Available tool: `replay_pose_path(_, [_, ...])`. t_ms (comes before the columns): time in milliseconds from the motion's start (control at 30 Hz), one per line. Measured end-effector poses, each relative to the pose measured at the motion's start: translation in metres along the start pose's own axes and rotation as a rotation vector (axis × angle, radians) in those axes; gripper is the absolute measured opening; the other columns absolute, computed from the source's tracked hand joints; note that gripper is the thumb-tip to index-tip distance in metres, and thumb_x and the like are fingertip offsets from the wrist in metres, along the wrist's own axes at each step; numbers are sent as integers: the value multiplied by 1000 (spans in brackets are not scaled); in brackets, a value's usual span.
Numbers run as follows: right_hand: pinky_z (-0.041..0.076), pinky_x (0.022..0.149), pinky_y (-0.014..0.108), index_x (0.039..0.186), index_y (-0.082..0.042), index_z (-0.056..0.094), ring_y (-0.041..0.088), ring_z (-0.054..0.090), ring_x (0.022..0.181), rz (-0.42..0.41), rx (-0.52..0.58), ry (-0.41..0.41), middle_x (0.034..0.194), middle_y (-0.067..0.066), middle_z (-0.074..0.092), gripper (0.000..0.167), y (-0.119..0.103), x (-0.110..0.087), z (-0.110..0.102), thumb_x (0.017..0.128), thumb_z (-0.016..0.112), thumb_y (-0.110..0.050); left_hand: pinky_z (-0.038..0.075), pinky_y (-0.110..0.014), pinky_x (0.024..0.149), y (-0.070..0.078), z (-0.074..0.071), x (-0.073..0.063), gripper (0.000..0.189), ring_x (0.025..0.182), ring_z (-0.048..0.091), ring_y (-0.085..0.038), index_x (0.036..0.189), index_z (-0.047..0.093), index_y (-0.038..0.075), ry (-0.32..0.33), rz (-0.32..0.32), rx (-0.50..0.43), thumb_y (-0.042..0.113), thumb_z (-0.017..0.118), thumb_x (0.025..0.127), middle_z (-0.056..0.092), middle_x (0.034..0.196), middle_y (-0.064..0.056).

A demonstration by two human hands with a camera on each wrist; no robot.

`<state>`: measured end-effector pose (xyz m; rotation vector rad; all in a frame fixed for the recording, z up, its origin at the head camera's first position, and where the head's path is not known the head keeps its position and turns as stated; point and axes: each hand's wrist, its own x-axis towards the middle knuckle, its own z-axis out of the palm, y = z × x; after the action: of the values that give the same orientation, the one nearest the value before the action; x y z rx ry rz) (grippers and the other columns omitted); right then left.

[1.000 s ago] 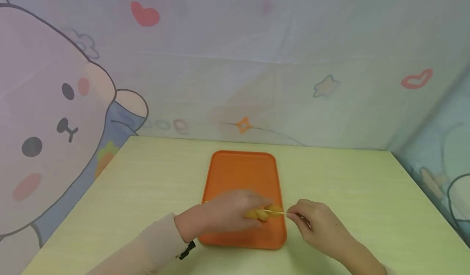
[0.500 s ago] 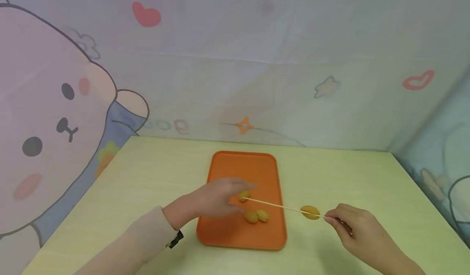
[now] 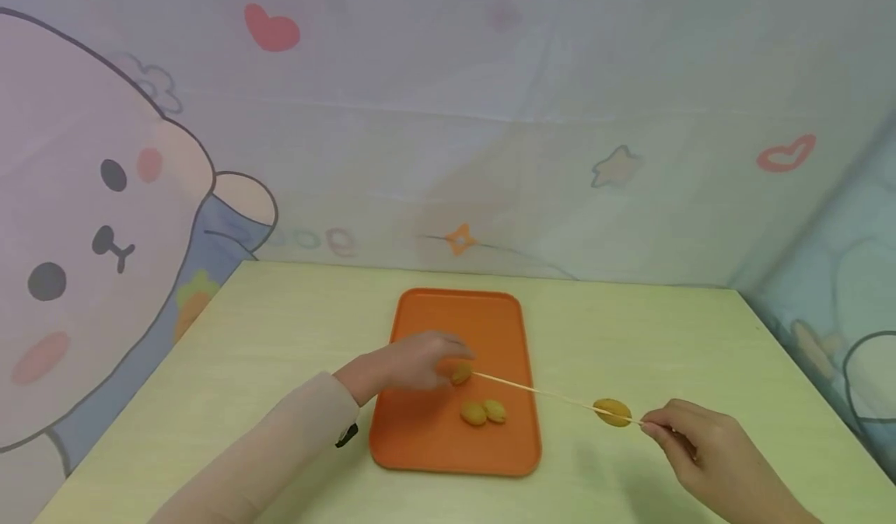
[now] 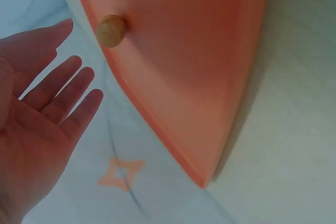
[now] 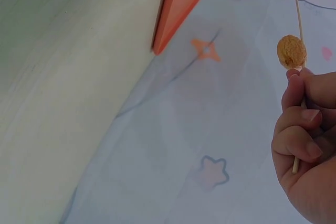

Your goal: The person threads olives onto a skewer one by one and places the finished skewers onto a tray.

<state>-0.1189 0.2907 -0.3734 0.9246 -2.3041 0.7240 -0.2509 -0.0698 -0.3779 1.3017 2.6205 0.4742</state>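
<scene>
My right hand (image 3: 714,446) pinches a thin wooden skewer (image 3: 532,389) near its end, off the right side of the orange tray (image 3: 448,450). Threaded on it, close to my fingertips, is a wrinkled yellow-brown ball (image 5: 291,52). The skewer slants up and left over the tray, its tip by a loose ball (image 3: 461,372). My left hand (image 3: 413,361) hovers above the tray beside that ball. In the left wrist view its fingers (image 4: 71,95) are spread, with the ball (image 4: 111,31) apart from them. Two more balls (image 3: 483,412) lie together on the tray.
A pale yellow-green table (image 3: 294,314) carries the tray. Behind it hangs a printed cloth (image 3: 434,120) with hearts, stars and a large cartoon bear (image 3: 105,197). A dark band (image 3: 346,434) shows at my left wrist.
My right hand has drawn right with the skewer, showing the threaded ball clear of the tray. The left hand has moved left and away from the pair, to beside the farther ball.
</scene>
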Motion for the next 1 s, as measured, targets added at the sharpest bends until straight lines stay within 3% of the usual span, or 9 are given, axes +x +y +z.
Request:
replay_pose_path(233, [32,51,5,84,-17,65,-9,37,59,6,-7,10,73,-18,53,11,2,-8,3,88,69,-7,42,-37,104,-14,8,13,47,125,52,-25,127,62,3,-43,22,-9,-11,54,83,60,130,-9])
replay_pose_path(500, [31,50,6,85,-16,65,-10,36,59,5,23,22,72,-17,52,8,5,-14,8,92,64,-15,41,-36,106,-18,13,24,49,127,50,-23,125,64,5,-126,20,-79,-13,49,83,60,131,-7])
replay_pose_path(733, [31,50,5,85,-16,65,-10,36,59,5,19,14,72,-15,54,8,7,-16,10,93,63,-15,47,-24,92,-24,15,26,51,103,58,-15,114,69,4,-129,82,-94,-20,46,75,66,112,-4])
replay_pose_path(1000, [32,51,5,86,-15,65,-9,38,60,-9,34,24,74,-14,55,7,8,-16,9,93,63,-15,49,-23,88,-27,16,29,50,102,60,-16,115,70,4,-120,62,-117,-18,54,74,67,114,-6])
